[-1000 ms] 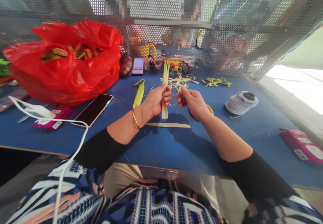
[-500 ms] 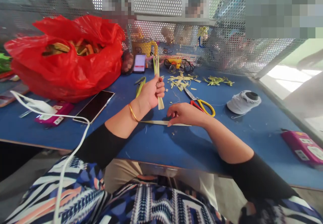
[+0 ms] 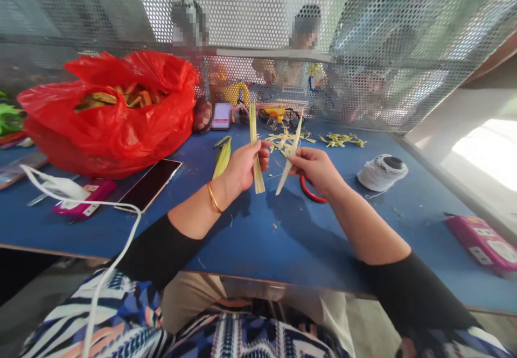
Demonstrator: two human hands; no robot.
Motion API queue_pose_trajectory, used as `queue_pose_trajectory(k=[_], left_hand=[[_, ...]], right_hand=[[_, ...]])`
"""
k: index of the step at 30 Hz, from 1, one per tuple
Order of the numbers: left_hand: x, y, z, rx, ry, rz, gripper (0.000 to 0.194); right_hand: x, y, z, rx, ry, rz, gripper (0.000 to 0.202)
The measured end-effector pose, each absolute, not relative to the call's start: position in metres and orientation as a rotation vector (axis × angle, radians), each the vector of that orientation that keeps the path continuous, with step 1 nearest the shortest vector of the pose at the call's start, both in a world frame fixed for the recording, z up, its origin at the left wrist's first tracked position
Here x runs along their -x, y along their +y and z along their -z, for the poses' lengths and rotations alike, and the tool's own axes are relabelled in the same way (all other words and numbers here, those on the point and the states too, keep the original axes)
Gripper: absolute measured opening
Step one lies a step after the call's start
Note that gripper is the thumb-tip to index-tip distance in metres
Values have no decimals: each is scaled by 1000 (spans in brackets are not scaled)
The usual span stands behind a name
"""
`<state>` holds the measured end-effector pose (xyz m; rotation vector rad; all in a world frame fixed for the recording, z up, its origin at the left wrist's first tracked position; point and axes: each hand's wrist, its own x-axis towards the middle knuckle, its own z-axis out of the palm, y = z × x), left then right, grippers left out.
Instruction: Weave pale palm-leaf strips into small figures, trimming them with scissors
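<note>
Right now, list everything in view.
strip bundle: 1, greenish, centre
strip: 1, whitish, centre
scrap piles: 2, greenish, back
leaf: 1, green, centre
handle: 1, red, centre
spool: 1, white, right
boxes: 2, magenta, both sides
bag: 1, red, left
nearer phone: 1, black, left
screen: 1, lilac, back
cable: 1, white, left
mesh: 1, grey, back
table: 1, blue, below
people: 2+, blurred, back
clutter: uncountable, mixed, back and left
left hand: 1, holding strip bundle
right hand: 1, pinching strip
</note>
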<state>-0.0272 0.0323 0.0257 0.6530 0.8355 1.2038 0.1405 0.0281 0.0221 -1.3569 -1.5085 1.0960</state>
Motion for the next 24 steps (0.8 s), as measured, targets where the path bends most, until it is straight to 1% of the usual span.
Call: queue_pose_trajectory(k=[2, 5, 7, 11, 14, 20, 24], left_hand=[[22, 29, -22, -671, 871, -1146, 26], [15, 24, -16, -697, 879, -1055, 24], [11, 21, -14, -700, 898, -1033, 22], [6, 19, -10, -711, 949, -993, 18], [5, 18, -9, -755, 986, -970, 15], [5, 16, -9, -787, 1010, -966, 14], [5, 16, -8, -776, 995, -964, 13]], right_hand=[[-137, 24, -22, 1178, -1416, -1218, 23], [-128, 16, -19, 1091, -1434, -1164, 25], [-122, 13, -15, 1122, -1452, -1103, 24], [-117, 13, -8, 1168, -1455, -1121, 25], [-118, 16, -3, 1227, -1475, -1020, 25], [-119, 18, 0, 1316, -1468, -902, 19], [-118, 17, -3, 1315, -1474, -901, 17]])
